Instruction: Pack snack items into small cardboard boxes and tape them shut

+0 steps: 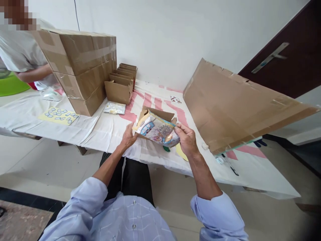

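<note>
A colourful printed plastic packet [160,132] is held tilted over the table's front edge. My right hand [187,139] pinches its right end between thumb and fingers. Behind and partly under the packet is a small open cardboard box [163,113], most of it hidden. My left hand [129,136] is closed at the left side, where the box and the packet's left end meet; its fingertips are partly hidden. Just below the packet lies a small green object [166,149], beside a yellow round piece [181,153] partly covered by my right hand.
Taped cartons [85,67] are stacked at left, near a person's arm [37,73]. Small open boxes [119,92] stand in a row against the wall, with a flat packet [114,108] before them. A large cardboard sheet [240,107] leans at right; a black pen-like item [230,165] lies below.
</note>
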`<act>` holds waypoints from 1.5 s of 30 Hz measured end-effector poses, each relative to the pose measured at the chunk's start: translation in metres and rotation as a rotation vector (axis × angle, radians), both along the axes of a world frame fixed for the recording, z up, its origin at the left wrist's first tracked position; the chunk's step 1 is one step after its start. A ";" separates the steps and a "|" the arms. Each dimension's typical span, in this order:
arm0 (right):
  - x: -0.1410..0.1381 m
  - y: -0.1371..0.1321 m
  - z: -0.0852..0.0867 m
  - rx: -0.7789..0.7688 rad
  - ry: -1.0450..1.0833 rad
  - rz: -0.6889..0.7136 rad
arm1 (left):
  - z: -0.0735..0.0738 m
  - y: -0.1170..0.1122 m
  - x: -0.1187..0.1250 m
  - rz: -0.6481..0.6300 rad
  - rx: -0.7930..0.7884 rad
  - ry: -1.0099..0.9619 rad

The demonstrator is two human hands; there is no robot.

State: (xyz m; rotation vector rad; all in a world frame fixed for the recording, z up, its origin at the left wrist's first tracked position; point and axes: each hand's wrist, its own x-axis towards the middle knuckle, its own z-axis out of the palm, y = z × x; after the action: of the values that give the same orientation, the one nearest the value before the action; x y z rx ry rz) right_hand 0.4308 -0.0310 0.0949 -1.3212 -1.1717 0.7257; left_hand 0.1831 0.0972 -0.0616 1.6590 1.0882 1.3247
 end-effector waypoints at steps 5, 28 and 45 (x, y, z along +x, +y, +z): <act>-0.019 -0.001 -0.037 -0.177 0.075 0.107 | 0.022 -0.049 -0.072 -0.190 -0.251 -0.266; -0.155 0.080 -0.082 -0.132 0.416 0.469 | 0.078 -0.044 -0.148 0.023 -0.303 -0.536; -0.163 0.107 -0.145 -0.282 0.309 0.183 | 0.019 -0.024 -0.162 0.111 -0.491 -0.400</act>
State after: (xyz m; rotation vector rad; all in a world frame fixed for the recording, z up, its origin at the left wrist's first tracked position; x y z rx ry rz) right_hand 0.2676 0.0763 -0.0502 -1.2828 -0.9713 1.2179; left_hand 0.0212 0.0727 -0.0422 0.9414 1.1532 1.2587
